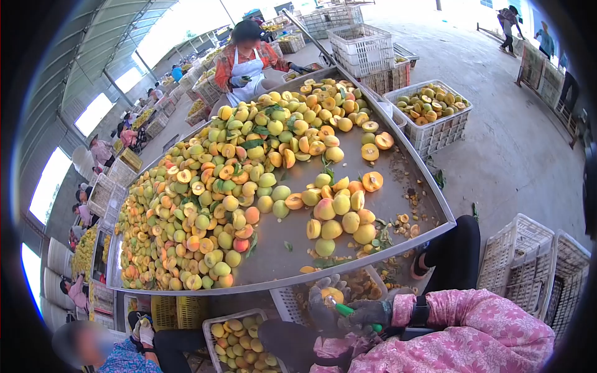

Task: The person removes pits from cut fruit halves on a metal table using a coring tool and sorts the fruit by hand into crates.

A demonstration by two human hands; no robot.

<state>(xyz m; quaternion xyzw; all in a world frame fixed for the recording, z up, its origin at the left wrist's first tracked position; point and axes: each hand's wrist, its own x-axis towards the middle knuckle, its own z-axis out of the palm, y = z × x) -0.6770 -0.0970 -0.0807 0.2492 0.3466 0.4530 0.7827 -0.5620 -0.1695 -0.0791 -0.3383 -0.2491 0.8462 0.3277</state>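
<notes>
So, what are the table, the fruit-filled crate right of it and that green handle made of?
Table: probably metal, grey, dully shiny, with a bright rim. Crate: likely moulded plastic, off-white, matte, with slotted walls. Green handle: seemingly plastic, smooth and evenly bright.

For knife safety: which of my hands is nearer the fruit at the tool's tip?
Left: your left hand holds the fruit; your right hand is beside it, gripping the green-handled tool.

Pink floral sleeve (pixel 491 317), gry gloves (pixel 319 308), grn tool handle (pixel 344 309), yel-orng fruit (pixel 333 293)
</notes>
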